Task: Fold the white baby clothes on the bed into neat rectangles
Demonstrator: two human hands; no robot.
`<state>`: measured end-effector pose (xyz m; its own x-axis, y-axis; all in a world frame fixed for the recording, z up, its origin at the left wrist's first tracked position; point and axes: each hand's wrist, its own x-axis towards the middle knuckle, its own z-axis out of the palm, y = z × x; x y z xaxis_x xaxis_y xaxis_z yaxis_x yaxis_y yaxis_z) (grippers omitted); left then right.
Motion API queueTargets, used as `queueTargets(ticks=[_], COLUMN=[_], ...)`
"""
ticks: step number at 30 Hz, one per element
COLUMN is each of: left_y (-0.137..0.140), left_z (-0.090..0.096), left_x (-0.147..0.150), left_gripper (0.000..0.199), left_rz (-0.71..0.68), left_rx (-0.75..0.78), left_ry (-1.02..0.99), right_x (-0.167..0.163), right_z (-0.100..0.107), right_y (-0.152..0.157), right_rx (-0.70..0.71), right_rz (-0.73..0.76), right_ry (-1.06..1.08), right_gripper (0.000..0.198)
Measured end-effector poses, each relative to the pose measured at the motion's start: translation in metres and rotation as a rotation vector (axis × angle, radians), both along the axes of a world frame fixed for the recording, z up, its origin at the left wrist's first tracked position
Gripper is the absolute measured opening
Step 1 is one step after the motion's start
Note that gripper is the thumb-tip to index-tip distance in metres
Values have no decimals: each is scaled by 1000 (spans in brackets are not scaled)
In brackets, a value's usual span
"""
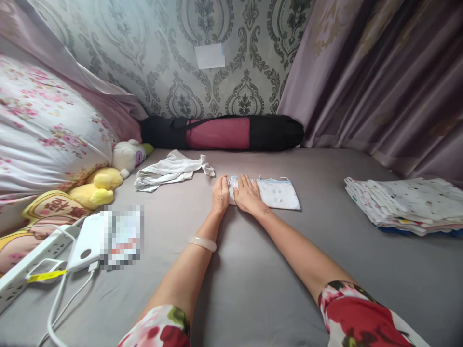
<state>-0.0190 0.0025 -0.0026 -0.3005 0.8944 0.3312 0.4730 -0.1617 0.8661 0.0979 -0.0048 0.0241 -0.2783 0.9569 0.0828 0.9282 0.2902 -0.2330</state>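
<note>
A folded white cloth piece [278, 193], perhaps a small garment, lies flat on the grey bed sheet [260, 270]. It has small grey prints, a pale blue upper edge and thin tie ends sticking out at the top. My right hand [248, 193] rests palm down on its left part, fingers stretched out. Against the cloth's left end stands my left hand [220, 193], turned on its side with the fingers extended close together; its palm side is hidden. A crumpled white garment [170, 169] lies beyond and left of my left hand.
At the right lies a stack of folded printed cloths [405, 202]. A black and pink long bag [220, 133] lies along the wall. On the left are plush toys [104, 185], a floral pillow [54, 130], a power strip [32, 265], a white power bank [88, 241] and cables.
</note>
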Motion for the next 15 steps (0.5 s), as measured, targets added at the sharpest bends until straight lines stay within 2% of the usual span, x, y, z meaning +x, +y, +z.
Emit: queueTargets(ticks=[6,11,15], left_y=[-3,-2,-2], left_z=[1,1,1], left_x=[-1,0,0], left_gripper=[43,43,42], left_rz=[-22,-18,-33], left_rx=[-11,-13,-7], left_ry=[-44,-36,-6], right_x=[-19,-21,-21], right_z=[-2,-13,-12], right_y=[2,2,2], right_rx=[-22,-66,-83], right_rz=[88,94,97], right_ry=[11,3,7], right_gripper=[60,61,62])
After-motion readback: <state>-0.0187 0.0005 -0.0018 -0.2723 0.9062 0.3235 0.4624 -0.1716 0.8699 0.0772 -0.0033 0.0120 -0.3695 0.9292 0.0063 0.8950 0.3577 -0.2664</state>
